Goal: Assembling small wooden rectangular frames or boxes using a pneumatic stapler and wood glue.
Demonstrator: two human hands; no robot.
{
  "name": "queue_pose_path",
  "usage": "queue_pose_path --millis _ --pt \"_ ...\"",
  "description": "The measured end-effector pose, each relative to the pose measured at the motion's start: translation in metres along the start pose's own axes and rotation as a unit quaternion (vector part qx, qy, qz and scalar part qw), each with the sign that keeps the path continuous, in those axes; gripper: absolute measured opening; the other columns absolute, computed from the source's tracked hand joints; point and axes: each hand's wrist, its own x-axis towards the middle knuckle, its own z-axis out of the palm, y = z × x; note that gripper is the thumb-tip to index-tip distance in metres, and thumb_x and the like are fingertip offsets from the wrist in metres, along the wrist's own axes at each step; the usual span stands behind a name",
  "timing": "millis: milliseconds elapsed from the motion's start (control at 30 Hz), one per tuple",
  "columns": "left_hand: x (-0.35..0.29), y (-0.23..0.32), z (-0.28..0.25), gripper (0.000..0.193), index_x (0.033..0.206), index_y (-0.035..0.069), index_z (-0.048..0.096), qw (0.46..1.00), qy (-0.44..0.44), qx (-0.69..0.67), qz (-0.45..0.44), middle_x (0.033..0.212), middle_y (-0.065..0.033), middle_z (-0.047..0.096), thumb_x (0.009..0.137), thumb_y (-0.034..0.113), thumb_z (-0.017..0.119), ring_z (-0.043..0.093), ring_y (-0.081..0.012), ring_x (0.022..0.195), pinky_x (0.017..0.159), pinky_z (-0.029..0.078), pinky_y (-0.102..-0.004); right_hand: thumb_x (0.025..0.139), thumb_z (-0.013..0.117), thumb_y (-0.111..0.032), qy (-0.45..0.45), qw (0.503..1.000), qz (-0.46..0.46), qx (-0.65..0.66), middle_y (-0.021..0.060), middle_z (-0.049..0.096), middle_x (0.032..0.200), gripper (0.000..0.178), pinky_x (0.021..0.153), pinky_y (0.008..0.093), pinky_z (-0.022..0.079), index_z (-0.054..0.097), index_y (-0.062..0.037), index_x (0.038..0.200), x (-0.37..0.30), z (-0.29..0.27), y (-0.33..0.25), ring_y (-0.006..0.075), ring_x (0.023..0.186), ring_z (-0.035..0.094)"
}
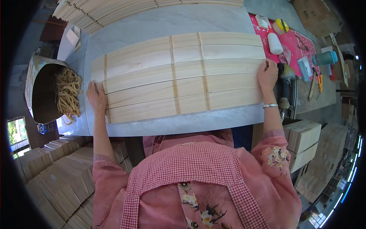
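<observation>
Several pale wooden boards (141, 82) lie side by side on the grey-white tabletop (152, 128), long edges together. Narrow tan cross-strips run over them, one near the left end and two right of the middle; whether these are grooves or bands I cannot tell. My left hand (98, 97) holds the boards' left end, fingers bent against it. At the opposite end my right hand (268, 76) grips with curled fingers, a silver bangle on its wrist. The undersides of the boards are hidden.
At left stands a carton (44, 89) with tan strips (69, 93). Stacked slats (95, 15) lie at the far edge. To the right are a red mat (263, 36), white bottle (275, 43), dark tool (285, 82), hammer (312, 84) and teal bottle (324, 58). Wood piles (61, 179) flank me.
</observation>
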Motion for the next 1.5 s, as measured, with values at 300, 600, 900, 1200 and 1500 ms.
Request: queue_pose_path --millis 300,600,900,1200,1500 --pt "-0.078 0.149 -0.058 0.082 0.155 0.013 0.042 0.934 -0.089 -0.077 0.337 0.167 -0.0174 0.026 0.088 0.054 0.067 0.021 -0.0432 0.154 0.121 0.021 -0.0589 0.091 0.064 -0.019 -0.018 0.990 -0.133 0.037 0.0201 0.059 0.139 0.048 0.108 0.0437 0.044 0.057 0.0041 0.133 -0.002 -0.009 -0.078 0.0373 0.128 0.055" --pt "-0.080 0.198 -0.035 0.094 0.157 0.013 0.040 0.866 -0.260 -0.023 0.428 0.169 -0.0123 0.024 0.085 0.069 0.061 0.014 -0.0398 0.157 0.124 0.013 -0.0602 0.093 0.061 -0.041 -0.078 0.957 -0.259 0.109 0.0102 0.057 0.143 0.049 0.113 0.0523 0.035 0.061 -0.0077 0.129 0.018 0.056 -0.206 0.0393 0.138 0.047" --pt "-0.049 0.209 -0.025 0.094 0.158 0.012 0.039 0.874 -0.241 -0.007 0.422 0.170 -0.0121 0.023 0.085 0.067 0.062 0.013 -0.0391 0.157 0.124 0.012 -0.0593 0.097 0.056 -0.044 -0.113 0.955 -0.255 0.102 0.0089 0.054 0.146 0.047 0.114 0.0514 0.035 0.059 -0.0093 0.129 0.051 0.080 -0.220 0.0383 0.141 0.045" --pt "-0.041 0.214 -0.022 0.092 0.158 0.013 0.039 0.874 -0.231 0.003 0.428 0.170 -0.0117 0.024 0.085 0.065 0.063 0.015 -0.0388 0.157 0.124 0.013 -0.0585 0.092 0.064 -0.028 -0.031 0.953 -0.248 0.171 0.0122 0.058 0.139 0.035 0.110 0.0456 0.040 0.065 -0.0075 0.121 0.063 0.083 -0.205 0.0375 0.133 0.052" --pt "-0.042 0.213 -0.019 0.093 0.157 0.014 0.040 0.877 -0.225 -0.002 0.425 0.169 -0.0118 0.025 0.083 0.065 0.064 0.016 -0.0387 0.157 0.124 0.013 -0.0577 0.090 0.064 -0.013 0.044 0.986 0.103 0.123 0.0174 0.069 0.116 0.023 0.086 0.0434 0.054 0.072 -0.0011 0.108 0.092 0.033 -0.049 0.0366 0.101 0.066"
